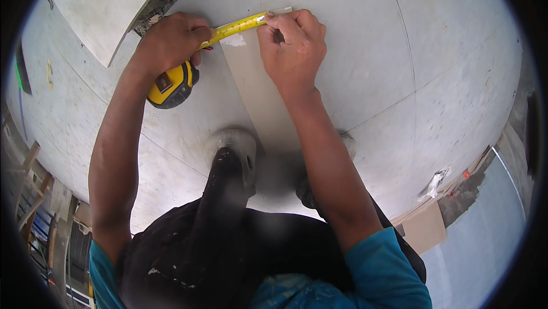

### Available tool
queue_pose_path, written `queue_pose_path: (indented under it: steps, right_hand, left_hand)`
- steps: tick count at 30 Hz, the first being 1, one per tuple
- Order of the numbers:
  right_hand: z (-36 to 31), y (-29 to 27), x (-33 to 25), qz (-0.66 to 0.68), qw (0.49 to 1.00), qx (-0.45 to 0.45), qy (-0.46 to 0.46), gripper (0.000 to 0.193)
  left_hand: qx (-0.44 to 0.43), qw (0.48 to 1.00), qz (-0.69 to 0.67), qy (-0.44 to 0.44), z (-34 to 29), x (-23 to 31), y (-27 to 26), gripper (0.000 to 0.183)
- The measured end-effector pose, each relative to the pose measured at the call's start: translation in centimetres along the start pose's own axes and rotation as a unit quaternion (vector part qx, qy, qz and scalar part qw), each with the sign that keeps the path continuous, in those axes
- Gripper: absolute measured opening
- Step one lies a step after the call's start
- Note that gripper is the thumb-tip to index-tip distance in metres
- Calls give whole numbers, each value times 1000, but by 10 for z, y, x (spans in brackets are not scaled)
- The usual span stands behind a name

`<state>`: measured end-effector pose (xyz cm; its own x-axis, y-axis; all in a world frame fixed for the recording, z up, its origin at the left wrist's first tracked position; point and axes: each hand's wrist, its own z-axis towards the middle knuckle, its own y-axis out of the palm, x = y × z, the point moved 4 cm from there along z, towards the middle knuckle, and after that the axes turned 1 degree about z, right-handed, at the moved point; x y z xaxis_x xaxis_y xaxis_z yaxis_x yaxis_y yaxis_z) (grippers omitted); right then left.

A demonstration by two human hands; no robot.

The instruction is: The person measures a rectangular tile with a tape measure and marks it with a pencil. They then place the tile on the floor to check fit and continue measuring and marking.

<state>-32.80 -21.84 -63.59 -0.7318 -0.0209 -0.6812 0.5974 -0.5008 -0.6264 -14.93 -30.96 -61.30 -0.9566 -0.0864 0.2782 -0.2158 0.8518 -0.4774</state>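
A yellow and black tape measure (173,86) hangs beside my left hand (173,40), whose fingers pinch the yellow blade (237,25) close to the case. The blade stretches to the right across the far end of a long beige strip (257,89), perhaps a cut tile or board, lying on the floor. At the blade's metal end, my right hand (297,46) is closed, thumb and finger gripping the tip. A whitish chipped patch shows on the strip's far left corner. The strip's near end lies between my shoes (234,143).
Large pale tiles with thin joints form the floor (365,75). A white panel (108,6) ends at a rough, broken edge at upper left. Wooden pieces (34,189) stand at far left. A crumpled wrapper (436,182) and a beige board piece (425,229) lie at right.
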Motion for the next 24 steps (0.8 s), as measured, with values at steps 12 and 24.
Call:
queue_pose_path:
  steps: [12,24]
  right_hand:
    - [-1,0,-2,3,1000,-10,10,18]
    - [1,-1,-3,-19,999,-22,20,14]
  left_hand:
    - [21,1000,-13,8,1,-2,-2,34]
    - [14,1000,2,-15,-6,7,-4,35]
